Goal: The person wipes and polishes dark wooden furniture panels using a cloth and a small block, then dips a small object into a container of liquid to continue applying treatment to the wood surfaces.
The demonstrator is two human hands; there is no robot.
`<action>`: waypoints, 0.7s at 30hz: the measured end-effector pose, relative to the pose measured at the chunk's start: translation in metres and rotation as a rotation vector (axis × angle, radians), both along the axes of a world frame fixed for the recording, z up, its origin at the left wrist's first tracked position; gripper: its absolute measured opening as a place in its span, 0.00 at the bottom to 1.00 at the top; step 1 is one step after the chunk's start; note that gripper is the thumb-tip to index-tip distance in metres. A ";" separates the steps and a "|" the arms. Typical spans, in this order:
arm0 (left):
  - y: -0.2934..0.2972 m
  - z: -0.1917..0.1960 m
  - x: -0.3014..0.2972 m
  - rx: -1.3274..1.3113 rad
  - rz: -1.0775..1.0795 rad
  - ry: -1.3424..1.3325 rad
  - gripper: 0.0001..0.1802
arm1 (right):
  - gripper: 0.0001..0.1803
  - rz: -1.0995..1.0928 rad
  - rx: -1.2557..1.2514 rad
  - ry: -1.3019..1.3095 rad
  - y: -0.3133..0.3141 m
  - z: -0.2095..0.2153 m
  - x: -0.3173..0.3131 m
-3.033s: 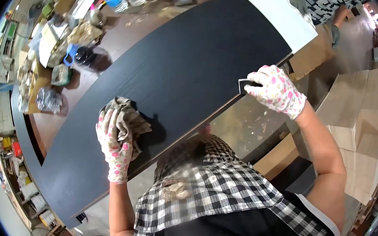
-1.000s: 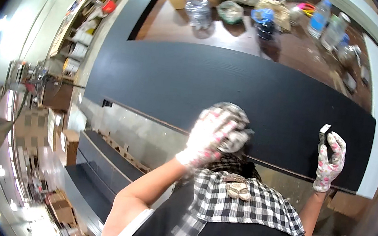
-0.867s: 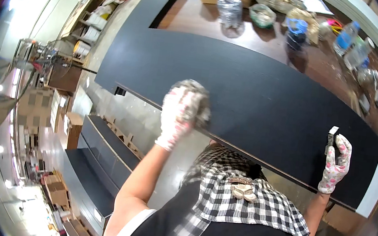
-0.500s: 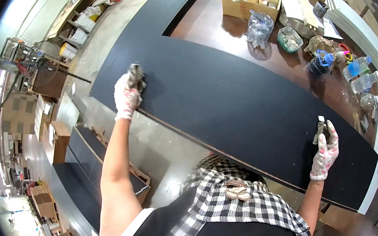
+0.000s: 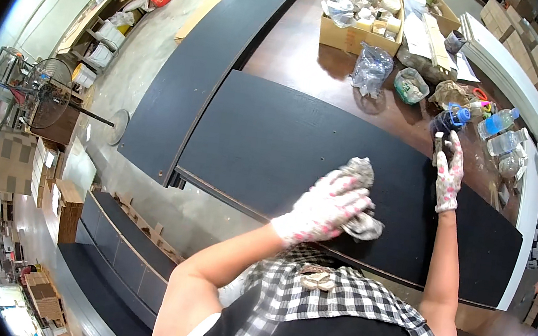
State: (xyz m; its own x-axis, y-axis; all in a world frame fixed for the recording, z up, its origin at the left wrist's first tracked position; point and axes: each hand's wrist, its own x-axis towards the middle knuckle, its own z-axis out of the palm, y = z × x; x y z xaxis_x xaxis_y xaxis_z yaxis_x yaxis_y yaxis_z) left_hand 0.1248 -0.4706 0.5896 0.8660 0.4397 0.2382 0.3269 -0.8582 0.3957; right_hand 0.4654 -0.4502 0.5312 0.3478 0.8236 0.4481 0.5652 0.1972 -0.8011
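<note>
Dark panel (image 5: 271, 148) under a grey rag (image 5: 362, 198) on a crowded brown desk (image 5: 308, 59).

Wearing pale gloves dotted with pink, a person in a checked shirt leans over the long black board, which lies across the near edge of the desk. The left grip (image 5: 327, 208) is curled closed over the crumpled rag and presses it flat onto the panel close to the panel's near edge. The right grip (image 5: 447, 178) lies on the panel's far edge toward its right end, fingers wrapped round a small pale block (image 5: 439, 142) that stands upright. Just beyond that hand, plastic water bottles (image 5: 502, 128) crowd the desk's right end; a cardboard box of small parts (image 5: 366, 16) sits at its far edge, with a clear crumpled bag (image 5: 372, 67) and a bowl (image 5: 411, 86) between box and panel. A second dark board (image 5: 208, 61) lies alongside the desk's left edge.
</note>
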 end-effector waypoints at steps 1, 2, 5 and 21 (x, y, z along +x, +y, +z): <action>-0.003 -0.008 -0.016 0.018 0.117 -0.060 0.45 | 0.29 0.022 -0.016 0.012 0.007 -0.002 0.002; -0.002 -0.028 -0.032 0.115 0.226 -0.043 0.45 | 0.29 0.033 -0.055 0.033 0.012 -0.010 0.007; -0.015 -0.005 -0.067 0.284 0.572 -0.112 0.32 | 0.30 0.124 -0.086 0.104 0.018 -0.022 0.007; -0.163 -0.058 -0.073 -1.665 1.237 -1.218 0.15 | 0.33 0.275 -0.128 0.326 -0.015 -0.014 -0.035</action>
State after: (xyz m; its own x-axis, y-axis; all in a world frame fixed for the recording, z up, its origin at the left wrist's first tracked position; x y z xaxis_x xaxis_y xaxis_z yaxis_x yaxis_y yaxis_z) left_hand 0.0514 -0.6339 0.5319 -0.0310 0.7005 -0.7129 -0.5765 0.5701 0.5853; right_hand 0.4306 -0.4650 0.5172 0.2139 0.9470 0.2395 0.2190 0.1925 -0.9565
